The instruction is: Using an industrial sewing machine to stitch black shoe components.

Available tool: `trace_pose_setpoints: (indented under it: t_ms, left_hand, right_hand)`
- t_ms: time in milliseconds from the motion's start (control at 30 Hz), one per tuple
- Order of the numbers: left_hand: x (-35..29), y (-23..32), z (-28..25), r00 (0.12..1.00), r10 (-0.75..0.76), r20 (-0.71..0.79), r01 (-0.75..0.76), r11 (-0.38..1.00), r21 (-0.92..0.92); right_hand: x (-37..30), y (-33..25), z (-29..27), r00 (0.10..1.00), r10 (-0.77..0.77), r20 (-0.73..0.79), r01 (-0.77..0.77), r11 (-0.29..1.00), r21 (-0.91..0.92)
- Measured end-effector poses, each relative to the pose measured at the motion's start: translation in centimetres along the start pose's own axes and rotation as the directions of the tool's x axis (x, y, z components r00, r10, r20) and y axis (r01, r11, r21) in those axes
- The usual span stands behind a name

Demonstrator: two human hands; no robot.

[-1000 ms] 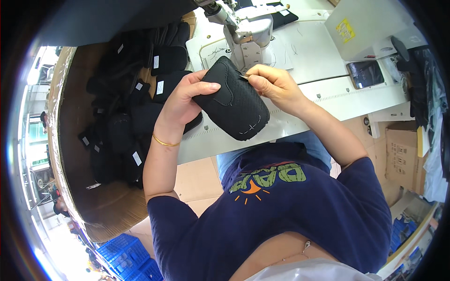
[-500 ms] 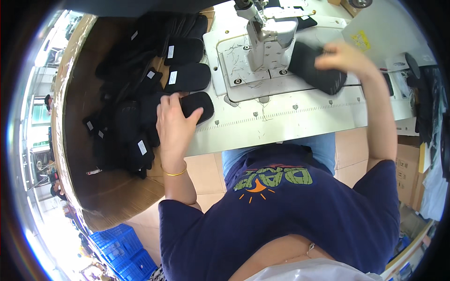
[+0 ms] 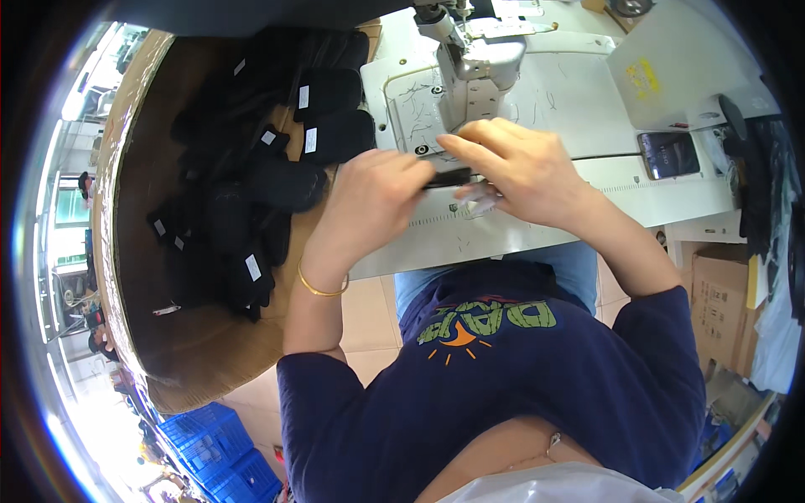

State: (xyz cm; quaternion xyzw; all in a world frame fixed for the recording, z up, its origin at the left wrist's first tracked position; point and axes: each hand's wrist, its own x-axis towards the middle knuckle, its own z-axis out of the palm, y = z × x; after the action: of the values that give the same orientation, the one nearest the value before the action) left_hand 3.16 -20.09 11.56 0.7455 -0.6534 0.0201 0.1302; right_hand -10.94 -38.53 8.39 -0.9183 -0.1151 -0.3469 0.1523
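My left hand (image 3: 381, 197) is closed, blurred by motion, over the front of the sewing table. Between it and my right hand (image 3: 528, 172) shows a narrow black piece (image 3: 449, 178), mostly hidden; its full shape I cannot make out. The left fingers meet its near end. My right hand has its fingers bent toward the left one, the index finger stretched over the black piece. Beneath the right fingertips is a small pale, shiny thing (image 3: 482, 201), too smeared to name. Just behind both hands stands the sewing machine (image 3: 478, 80).
On the left, a big cardboard box (image 3: 214, 356) holds black fabric pieces (image 3: 289, 186), several with white labels. More labelled black pieces (image 3: 335, 137) lie at the table's left edge. A phone (image 3: 668, 155) lies at the right. Blue crates (image 3: 210, 444) stand on the floor.
My right hand has come left from the table's right side, uncovering the phone. My left hand has left the rounded black piece, which now lies farther left, and moved right toward the other hand.
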Motion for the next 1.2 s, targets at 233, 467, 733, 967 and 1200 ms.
trace_pose_setpoints:
  t_ms: [233,467,733,967,1200]
  left_hand:
    - [5.0,-2.0,-3.4,0.992,-0.126,0.008,0.116,0.892,-0.437]
    - [6.6,-1.6,-3.9,0.986,0.116,0.120,-0.028,0.824,-0.566]
    - [8.8,-3.3,-4.2,0.905,-0.374,0.201,0.332,0.329,-0.884]
    - [12.8,-11.8,-0.2,0.793,-0.564,0.230,0.510,0.408,-0.757]
    - [12.5,-9.0,-3.2,0.875,-0.477,0.081,0.364,0.540,-0.758]
  right_hand:
    - [-1.8,1.1,-0.3,0.948,0.316,0.037,-0.307,0.880,0.363]
    - [-1.4,0.5,-0.2,0.949,0.300,0.092,-0.311,0.861,0.403]
    - [0.2,-2.0,0.3,0.733,0.680,-0.030,-0.453,0.519,0.725]
    - [2.1,-2.9,-1.4,0.662,0.712,0.233,-0.410,0.085,0.908]
    - [1.8,-2.4,-0.4,0.669,0.731,0.139,-0.493,0.295,0.818]
